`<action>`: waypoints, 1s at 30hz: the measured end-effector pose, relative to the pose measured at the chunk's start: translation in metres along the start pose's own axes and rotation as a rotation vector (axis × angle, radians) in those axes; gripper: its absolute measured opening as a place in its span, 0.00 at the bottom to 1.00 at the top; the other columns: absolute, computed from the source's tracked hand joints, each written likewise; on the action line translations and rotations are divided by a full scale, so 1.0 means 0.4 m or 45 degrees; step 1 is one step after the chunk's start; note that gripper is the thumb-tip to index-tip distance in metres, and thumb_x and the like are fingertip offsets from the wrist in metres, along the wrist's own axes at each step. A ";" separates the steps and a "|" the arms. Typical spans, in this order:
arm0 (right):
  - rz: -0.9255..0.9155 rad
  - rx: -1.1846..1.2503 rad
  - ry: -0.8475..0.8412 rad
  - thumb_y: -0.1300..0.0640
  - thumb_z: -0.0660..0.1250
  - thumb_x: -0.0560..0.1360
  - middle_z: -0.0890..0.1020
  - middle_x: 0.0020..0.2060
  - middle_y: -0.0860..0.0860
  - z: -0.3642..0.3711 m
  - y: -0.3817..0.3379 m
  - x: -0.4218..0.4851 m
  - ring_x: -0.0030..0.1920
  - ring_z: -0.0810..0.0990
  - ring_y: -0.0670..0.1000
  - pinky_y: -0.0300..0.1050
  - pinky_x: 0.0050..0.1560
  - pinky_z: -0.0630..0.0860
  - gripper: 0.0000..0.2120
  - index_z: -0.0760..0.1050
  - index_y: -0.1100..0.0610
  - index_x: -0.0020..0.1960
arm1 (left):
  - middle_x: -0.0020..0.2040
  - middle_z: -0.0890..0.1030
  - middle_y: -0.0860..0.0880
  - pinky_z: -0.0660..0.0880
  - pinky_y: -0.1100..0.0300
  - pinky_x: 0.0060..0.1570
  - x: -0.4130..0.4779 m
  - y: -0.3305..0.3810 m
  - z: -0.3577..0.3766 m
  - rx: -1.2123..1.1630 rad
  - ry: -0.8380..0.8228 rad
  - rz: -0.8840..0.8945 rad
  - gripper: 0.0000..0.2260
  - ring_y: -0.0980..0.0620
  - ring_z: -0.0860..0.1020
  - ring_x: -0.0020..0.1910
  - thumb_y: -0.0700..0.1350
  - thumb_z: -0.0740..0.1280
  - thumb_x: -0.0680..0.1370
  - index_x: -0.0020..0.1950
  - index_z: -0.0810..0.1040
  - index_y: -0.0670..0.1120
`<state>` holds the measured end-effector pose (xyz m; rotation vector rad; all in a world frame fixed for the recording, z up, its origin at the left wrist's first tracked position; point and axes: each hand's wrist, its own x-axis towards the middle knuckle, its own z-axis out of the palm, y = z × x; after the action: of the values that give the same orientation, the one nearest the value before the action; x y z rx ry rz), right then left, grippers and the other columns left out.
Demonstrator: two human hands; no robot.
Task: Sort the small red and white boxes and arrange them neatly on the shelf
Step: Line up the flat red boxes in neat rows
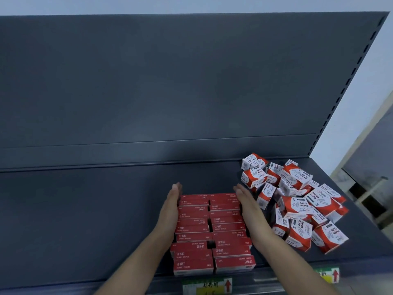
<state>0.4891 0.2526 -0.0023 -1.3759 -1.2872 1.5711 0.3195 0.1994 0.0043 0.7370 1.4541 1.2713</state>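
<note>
Several flat red staple boxes (212, 233) lie in two columns on the dark grey shelf (85, 220), running from the front edge toward the back. My left hand (170, 207) lies flat against the left side of this block, fingers straight and together. My right hand (247, 207) presses flat against the block's right side in the same way. Neither hand grips a box. To the right, several red and white paper clip boxes (297, 201) lie in a loose, tumbled heap.
The shelf's upright back panel (170, 81) rises behind the boxes. Price labels (207, 285) with red arrows sit on the front rail. A slotted upright (350, 77) marks the shelf's right end, with a wall and frame beyond.
</note>
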 end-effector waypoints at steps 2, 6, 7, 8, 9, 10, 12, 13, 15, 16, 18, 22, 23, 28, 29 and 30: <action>0.027 0.008 -0.060 0.44 0.52 0.80 0.67 0.69 0.46 0.007 0.002 -0.009 0.61 0.71 0.48 0.49 0.65 0.67 0.23 0.57 0.44 0.73 | 0.74 0.63 0.55 0.64 0.62 0.59 -0.007 0.008 0.004 0.045 -0.062 -0.013 0.25 0.60 0.69 0.62 0.60 0.47 0.79 0.75 0.59 0.52; 0.038 0.036 -0.100 0.45 0.53 0.80 0.69 0.66 0.46 0.017 0.000 -0.014 0.55 0.74 0.46 0.44 0.52 0.72 0.22 0.56 0.44 0.73 | 0.46 0.80 0.65 0.74 0.66 0.36 -0.025 0.017 0.017 0.038 -0.044 -0.019 0.22 0.63 0.80 0.38 0.60 0.48 0.80 0.72 0.62 0.56; 0.034 0.053 -0.101 0.45 0.53 0.80 0.70 0.63 0.45 0.016 0.001 -0.015 0.53 0.74 0.45 0.43 0.50 0.72 0.22 0.57 0.44 0.73 | 0.35 0.81 0.65 0.75 0.67 0.31 -0.032 0.021 0.021 0.036 -0.050 -0.037 0.19 0.64 0.81 0.33 0.60 0.48 0.80 0.68 0.65 0.57; 0.032 0.067 -0.103 0.44 0.54 0.79 0.70 0.62 0.45 0.012 0.001 -0.018 0.54 0.74 0.45 0.44 0.51 0.73 0.23 0.57 0.44 0.73 | 0.28 0.80 0.65 0.75 0.69 0.28 -0.036 0.023 0.019 0.029 -0.060 -0.040 0.16 0.66 0.80 0.30 0.59 0.47 0.80 0.62 0.67 0.58; 0.032 0.087 -0.104 0.41 0.56 0.77 0.70 0.62 0.45 0.005 0.005 -0.020 0.56 0.74 0.47 0.46 0.56 0.72 0.24 0.58 0.43 0.72 | 0.28 0.80 0.65 0.74 0.72 0.29 -0.041 0.024 0.013 -0.003 -0.062 -0.031 0.15 0.69 0.79 0.29 0.59 0.47 0.80 0.59 0.67 0.58; 0.034 0.117 -0.109 0.37 0.58 0.75 0.69 0.63 0.46 -0.007 0.016 -0.019 0.59 0.73 0.48 0.49 0.62 0.70 0.27 0.59 0.43 0.71 | 0.34 0.81 0.66 0.74 0.75 0.35 -0.046 0.024 0.005 -0.067 -0.055 -0.025 0.15 0.72 0.78 0.34 0.60 0.48 0.79 0.61 0.65 0.58; 0.039 0.208 -0.106 0.36 0.58 0.74 0.67 0.68 0.45 -0.030 0.039 -0.022 0.64 0.70 0.48 0.50 0.67 0.65 0.29 0.59 0.43 0.72 | 0.52 0.77 0.64 0.69 0.73 0.51 -0.057 0.010 -0.015 -0.133 -0.034 0.002 0.24 0.70 0.74 0.51 0.63 0.51 0.76 0.69 0.61 0.56; 0.042 0.237 -0.099 0.38 0.56 0.75 0.65 0.70 0.43 -0.037 0.049 -0.028 0.65 0.68 0.46 0.49 0.67 0.63 0.28 0.57 0.43 0.73 | 0.52 0.73 0.66 0.66 0.71 0.53 -0.069 0.003 -0.022 -0.113 -0.020 0.009 0.24 0.67 0.70 0.54 0.62 0.51 0.77 0.71 0.61 0.54; 0.044 0.245 -0.112 0.39 0.56 0.76 0.64 0.72 0.43 -0.039 0.071 -0.041 0.66 0.68 0.45 0.48 0.68 0.63 0.27 0.55 0.42 0.74 | 0.47 0.73 0.67 0.67 0.70 0.52 -0.095 -0.013 -0.020 -0.119 -0.037 -0.036 0.21 0.69 0.72 0.48 0.59 0.49 0.79 0.69 0.66 0.53; 0.049 0.248 -0.140 0.39 0.56 0.76 0.66 0.71 0.44 -0.035 0.078 -0.048 0.66 0.70 0.47 0.50 0.67 0.65 0.27 0.56 0.42 0.74 | 0.44 0.79 0.65 0.72 0.70 0.47 -0.103 -0.022 -0.012 -0.145 -0.072 -0.082 0.20 0.69 0.77 0.43 0.59 0.48 0.79 0.64 0.71 0.54; 0.083 0.250 -0.176 0.42 0.55 0.78 0.71 0.68 0.48 -0.018 0.082 -0.060 0.63 0.75 0.51 0.55 0.65 0.70 0.25 0.57 0.43 0.73 | 0.33 0.83 0.62 0.76 0.71 0.31 -0.117 -0.032 0.008 -0.109 -0.106 -0.113 0.18 0.66 0.81 0.33 0.58 0.46 0.79 0.47 0.75 0.58; 0.125 0.274 -0.119 0.46 0.52 0.80 0.74 0.63 0.45 0.003 0.077 -0.066 0.58 0.77 0.50 0.52 0.59 0.75 0.23 0.52 0.41 0.74 | 0.30 0.82 0.64 0.76 0.70 0.27 -0.121 -0.031 0.024 -0.114 -0.113 -0.112 0.16 0.65 0.81 0.32 0.59 0.46 0.80 0.43 0.72 0.61; 0.127 0.277 -0.114 0.47 0.52 0.80 0.74 0.60 0.45 0.005 0.075 -0.068 0.56 0.77 0.49 0.50 0.55 0.75 0.23 0.51 0.41 0.74 | 0.30 0.82 0.64 0.76 0.70 0.27 -0.121 -0.032 0.024 -0.115 -0.117 -0.104 0.16 0.66 0.81 0.31 0.59 0.45 0.80 0.43 0.71 0.61; 0.107 0.244 -0.131 0.36 0.56 0.75 0.75 0.64 0.50 -0.013 0.069 -0.059 0.59 0.78 0.53 0.57 0.62 0.73 0.30 0.56 0.43 0.73 | 0.23 0.78 0.65 0.72 0.73 0.23 -0.112 -0.014 0.023 -0.184 -0.082 -0.094 0.18 0.69 0.77 0.25 0.57 0.44 0.80 0.40 0.69 0.57; 0.105 0.240 -0.137 0.32 0.58 0.72 0.75 0.65 0.50 -0.015 0.066 -0.054 0.60 0.78 0.53 0.58 0.63 0.72 0.33 0.56 0.42 0.73 | 0.22 0.77 0.65 0.71 0.74 0.22 -0.106 -0.012 0.022 -0.194 -0.042 -0.099 0.18 0.70 0.76 0.24 0.57 0.44 0.81 0.39 0.69 0.56; 0.111 0.248 -0.145 0.32 0.58 0.71 0.74 0.65 0.51 -0.015 0.061 -0.051 0.60 0.78 0.53 0.58 0.64 0.71 0.34 0.56 0.42 0.73 | 0.21 0.76 0.65 0.71 0.74 0.22 -0.105 -0.007 0.022 -0.191 -0.022 -0.095 0.18 0.70 0.76 0.24 0.57 0.44 0.81 0.39 0.69 0.56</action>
<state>0.5023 0.2283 -0.0192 -1.2503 -1.1182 1.8060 0.3405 0.1634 0.0147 0.5873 1.3442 1.2977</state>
